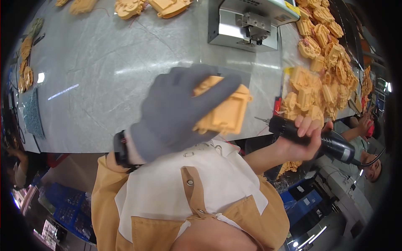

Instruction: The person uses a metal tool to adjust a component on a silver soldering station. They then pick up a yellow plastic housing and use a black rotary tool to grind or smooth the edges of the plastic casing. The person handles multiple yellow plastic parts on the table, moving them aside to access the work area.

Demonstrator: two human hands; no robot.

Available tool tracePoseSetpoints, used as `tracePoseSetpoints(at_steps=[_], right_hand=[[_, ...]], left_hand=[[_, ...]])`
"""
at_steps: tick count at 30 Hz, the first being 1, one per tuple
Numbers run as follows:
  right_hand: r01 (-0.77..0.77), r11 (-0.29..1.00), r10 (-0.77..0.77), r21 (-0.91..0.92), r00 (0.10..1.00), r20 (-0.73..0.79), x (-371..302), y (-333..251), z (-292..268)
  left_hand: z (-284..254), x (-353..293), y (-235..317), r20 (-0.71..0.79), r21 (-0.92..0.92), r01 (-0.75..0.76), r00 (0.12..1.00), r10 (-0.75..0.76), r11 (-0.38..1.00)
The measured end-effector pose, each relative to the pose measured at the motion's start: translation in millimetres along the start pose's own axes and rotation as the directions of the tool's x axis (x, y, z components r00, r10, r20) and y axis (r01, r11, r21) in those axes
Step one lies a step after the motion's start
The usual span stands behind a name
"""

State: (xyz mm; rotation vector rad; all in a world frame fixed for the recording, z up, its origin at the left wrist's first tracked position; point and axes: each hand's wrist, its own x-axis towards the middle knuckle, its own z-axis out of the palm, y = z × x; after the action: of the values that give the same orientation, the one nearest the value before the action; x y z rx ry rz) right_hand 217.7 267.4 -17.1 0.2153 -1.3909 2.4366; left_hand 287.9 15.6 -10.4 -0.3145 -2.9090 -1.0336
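My left hand (167,113), in a grey glove, is closed around an orange-yellow plastic housing (228,115) and holds it above the table's near edge. The housing has a raised rectangular frame on the side facing me; the glove covers its left part. My bare right hand (307,136) grips a black electric screwdriver (289,129). Its thin metal bit (262,120) points left toward the housing, with a gap between them. A cord runs from the tool's rear end.
A grey machine with a metal block (255,27) stands at the far side of the grey table (100,104). Many orange plastic parts (331,79) are heaped on the right. More housings (169,6) lie along the far edge. Another person (364,142) sits at the right.
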Motion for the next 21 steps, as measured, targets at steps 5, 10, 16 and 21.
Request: tracePoseSetpoints(at_steps=[5, 10, 16, 21], right_hand=[[0.022, 1.0, -0.022, 0.022, 1.0, 0.016, -2.5, -3.9, -0.6], [0.022, 1.0, -0.022, 0.005, 1.0, 0.012, -7.5, -0.4, -10.3], [0.117, 0.993, -0.116, -0.001, 0.982, 0.146, 20.4, -6.0, 1.7], [0.227, 0.969, -0.245, 0.102, 0.941, 0.234, 66.1, 11.8, 48.7]], left_hand=[[57.4, 30.1, -4.1, 0.037, 0.18, -0.072, 0.997, 0.066, 0.981], [18.6, 26.1, 17.5, -0.023, 0.014, -0.122, 0.992, 0.122, 0.992], [63.7, 42.7, -4.2, 0.057, 0.115, -0.138, 0.99, 0.132, 0.984], [63.7, 21.3, -17.7, -0.105, 0.092, -0.083, 0.99, 0.093, 0.992]])
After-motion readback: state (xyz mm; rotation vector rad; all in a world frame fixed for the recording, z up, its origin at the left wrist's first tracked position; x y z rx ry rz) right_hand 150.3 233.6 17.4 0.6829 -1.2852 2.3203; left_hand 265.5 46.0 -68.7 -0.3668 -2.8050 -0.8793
